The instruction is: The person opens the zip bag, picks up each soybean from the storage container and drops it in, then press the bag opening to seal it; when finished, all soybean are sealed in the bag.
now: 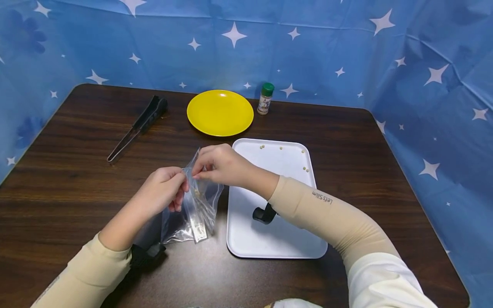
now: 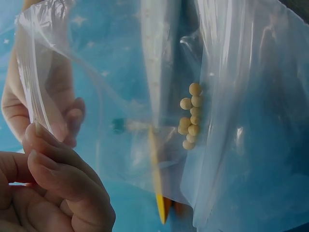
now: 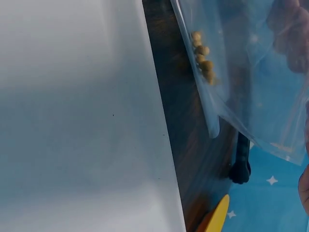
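Note:
A clear plastic zip bag [image 1: 206, 199] hangs between my two hands over the dark table. My left hand [image 1: 165, 188] pinches its top edge on the left side. At the other side of the top, my right hand [image 1: 217, 164] pinches the plastic between thumb and fingers. Inside the bag, several round tan beans [image 2: 194, 116] lie in a cluster along a fold. The bag's ridged zip strip [image 2: 36, 87] runs up from my left fingertips in the left wrist view. Close on the right is a white tray [image 1: 250, 244], partly covered by my right forearm.
A few loose beans [image 1: 306, 169] lie on the tray's far part. Behind it stand a yellow plate [image 1: 220, 113] and a green-capped spice jar [image 1: 265, 99]. Black-tipped tongs [image 1: 138, 126] lie at the back left. A starred blue cloth [image 1: 308, 51] hangs behind the table.

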Available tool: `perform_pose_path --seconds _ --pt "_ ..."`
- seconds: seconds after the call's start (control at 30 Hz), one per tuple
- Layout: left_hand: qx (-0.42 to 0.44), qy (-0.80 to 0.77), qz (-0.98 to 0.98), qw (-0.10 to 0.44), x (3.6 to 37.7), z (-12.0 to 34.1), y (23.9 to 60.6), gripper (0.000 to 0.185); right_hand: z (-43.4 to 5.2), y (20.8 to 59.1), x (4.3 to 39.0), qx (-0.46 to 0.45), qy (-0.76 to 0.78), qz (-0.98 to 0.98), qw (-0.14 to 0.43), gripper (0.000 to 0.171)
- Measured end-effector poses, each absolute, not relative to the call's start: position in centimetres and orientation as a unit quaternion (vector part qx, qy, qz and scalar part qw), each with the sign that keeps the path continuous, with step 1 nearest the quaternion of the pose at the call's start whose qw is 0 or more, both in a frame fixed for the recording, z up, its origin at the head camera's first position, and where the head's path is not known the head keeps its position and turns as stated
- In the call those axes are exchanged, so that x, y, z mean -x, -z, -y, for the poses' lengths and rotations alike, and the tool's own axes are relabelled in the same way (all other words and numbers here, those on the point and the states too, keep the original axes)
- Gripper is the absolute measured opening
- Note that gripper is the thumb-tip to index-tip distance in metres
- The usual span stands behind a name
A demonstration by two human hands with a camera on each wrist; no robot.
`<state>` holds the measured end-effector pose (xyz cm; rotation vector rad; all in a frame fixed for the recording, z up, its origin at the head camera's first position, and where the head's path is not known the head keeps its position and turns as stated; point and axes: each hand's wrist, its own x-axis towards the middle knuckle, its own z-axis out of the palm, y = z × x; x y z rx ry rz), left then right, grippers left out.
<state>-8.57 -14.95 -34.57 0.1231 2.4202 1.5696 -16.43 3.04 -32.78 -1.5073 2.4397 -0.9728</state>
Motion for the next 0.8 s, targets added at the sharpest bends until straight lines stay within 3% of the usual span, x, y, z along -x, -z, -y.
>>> perform_pose_path --seconds 0.23,0.57,0.8 --pt "-0.040 -0.537 -0.834 0.123 8.6 14.8 34.6 0.027 -4.1 32.6 18.0 0.463 0.352 -0.812 0.043 0.005" --pt "-0.037 -0.536 -0.834 0.121 8.6 14.7 34.6 0.027 -9.0 32.7 23.8 0.223 0.381 -0.896 0.049 0.007" --pt "-0.041 -0.538 -0.833 0.122 8.6 14.7 34.6 0.026 -11.8 34.6 26.0 0.141 0.310 -0.938 0.069 0.004"
